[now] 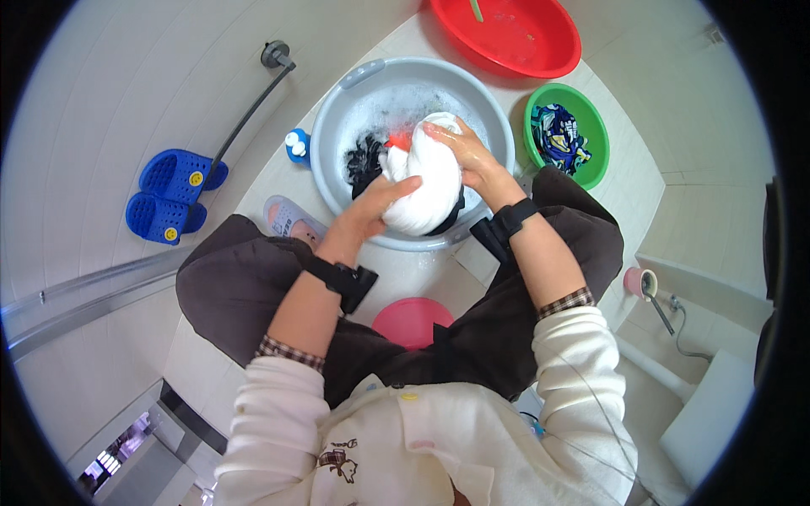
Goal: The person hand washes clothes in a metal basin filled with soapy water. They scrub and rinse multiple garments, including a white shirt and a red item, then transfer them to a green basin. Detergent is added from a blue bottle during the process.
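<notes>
Between my two hands is a wet, bunched-up white cloth (425, 183), held over the near half of a large grey-blue plastic basin (324, 183). My left hand (380, 205) grips its lower left side, thumb on top. My right hand (467, 152) clasps the upper right side, its thumb lying across the folds. Sudsy water (405, 101) fills the basin. Dark fabric (366, 161) lies in it to the left, partly hidden under the white cloth. A bit of orange-red cloth (398, 140) shows just behind the white bundle.
A red basin (512, 38) stands behind, and a green basin (598, 145) with patterned clothing (560, 139) is at the right. A blue-and-white bottle (297, 145) touches the basin's left side. Blue slippers (168, 196) hang on a wall rail (243, 114). A pink stool or basin (412, 319) sits between my legs.
</notes>
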Demonstrator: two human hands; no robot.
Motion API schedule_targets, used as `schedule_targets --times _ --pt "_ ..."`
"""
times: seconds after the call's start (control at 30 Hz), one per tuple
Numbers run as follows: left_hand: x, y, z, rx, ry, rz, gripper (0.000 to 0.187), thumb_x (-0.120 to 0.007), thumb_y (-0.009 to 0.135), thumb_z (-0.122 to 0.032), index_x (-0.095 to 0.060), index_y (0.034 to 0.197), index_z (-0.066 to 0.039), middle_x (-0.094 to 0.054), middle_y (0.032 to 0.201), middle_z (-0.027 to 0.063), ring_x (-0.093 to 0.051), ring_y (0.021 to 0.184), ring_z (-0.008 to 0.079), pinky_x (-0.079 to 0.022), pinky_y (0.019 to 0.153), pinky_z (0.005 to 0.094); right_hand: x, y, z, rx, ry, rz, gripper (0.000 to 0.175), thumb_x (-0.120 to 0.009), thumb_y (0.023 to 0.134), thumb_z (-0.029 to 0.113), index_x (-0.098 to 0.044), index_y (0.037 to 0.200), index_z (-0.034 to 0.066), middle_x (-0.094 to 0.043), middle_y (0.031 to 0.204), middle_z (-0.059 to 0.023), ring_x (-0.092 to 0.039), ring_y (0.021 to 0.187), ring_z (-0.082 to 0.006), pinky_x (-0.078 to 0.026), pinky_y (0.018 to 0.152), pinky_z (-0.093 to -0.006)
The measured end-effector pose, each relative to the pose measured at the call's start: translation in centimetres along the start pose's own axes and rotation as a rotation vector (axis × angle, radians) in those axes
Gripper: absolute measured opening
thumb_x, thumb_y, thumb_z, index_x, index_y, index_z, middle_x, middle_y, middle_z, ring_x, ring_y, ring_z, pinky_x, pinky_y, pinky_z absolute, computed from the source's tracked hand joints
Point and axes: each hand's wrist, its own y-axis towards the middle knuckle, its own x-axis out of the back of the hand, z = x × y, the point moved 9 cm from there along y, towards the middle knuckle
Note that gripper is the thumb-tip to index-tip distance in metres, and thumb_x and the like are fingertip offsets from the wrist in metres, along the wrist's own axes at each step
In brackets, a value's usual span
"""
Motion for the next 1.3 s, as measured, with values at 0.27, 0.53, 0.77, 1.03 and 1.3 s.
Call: schedule_targets --times 0.27,0.53,0.77,1.03,1.3 --pt "0.6 1.6 -3.5 -0.141 1.422 -0.338 0.091 -0.074 0.059 -0.032 -0.025 0.128 0.003 -0.043 0.119 0.022 -0.053 0.099 0.0317 -0.043 0.084 0.0349 0.1 -0.1 0.6 0.215 -0.476 -0.34 0.058 -0.076 0.062 0.013 -0.041 0.106 -0.0019 -0.056 0.092 -0.0155 -0.057 0.082 -0.0226 -0.05 0.069 -0.0337" --pt "7.8 1.9 0.0 -0.331 -0.038 -0.617 0.035 -0.052 0.081 -0.015 -0.048 0.106 0.009 -0.057 0.098 0.0167 -0.057 0.093 0.0237 -0.048 0.076 0.0359 -3.3 -3.0 3.1 0.475 -0.739 -0.409 0.051 -0.074 0.06 0.018 -0.046 0.098 0.0006 -0.057 0.087 -0.0152 -0.057 0.079 -0.0219 -0.047 0.069 -0.0317" --pt "5.1 1.9 6.2 0.294 -0.438 -0.375 0.047 -0.037 0.082 -0.037 -0.045 0.119 -0.01 -0.049 0.116 0.0169 -0.046 0.108 0.0342 -0.036 0.085 0.0585 -8.3 -7.3 3.5 0.681 -0.911 -0.167 0.036 -0.069 0.054 0.013 -0.054 0.085 0.0036 -0.056 0.082 -0.0122 -0.057 0.076 -0.0245 -0.046 0.071 -0.0322" --pt "-2.3 1.7 -0.3 -0.065 -1.058 0.114 0.045 -0.04 0.083 -0.037 -0.047 0.118 -0.009 -0.053 0.113 0.0102 -0.05 0.105 0.0268 -0.038 0.089 0.0458 -8.4 -9.6 6.7 0.907 -0.755 -0.155 0.04 -0.074 0.055 0.012 -0.051 0.086 0.004 -0.054 0.082 -0.0091 -0.055 0.077 -0.0201 -0.045 0.07 -0.032" --pt "-0.2 -1.4 -12.4 -0.819 0.44 -0.577 0.022 -0.065 0.067 -0.005 -0.054 0.085 -0.001 -0.059 0.098 0.0126 -0.057 0.085 0.0189 -0.045 0.076 0.0295 -1.3 -3.7 4.9 0.375 0.324 -0.309 0.043 -0.064 0.07 0.004 -0.039 0.105 0.0006 -0.051 0.083 -0.01 -0.056 0.077 -0.0196 -0.049 0.067 -0.033"
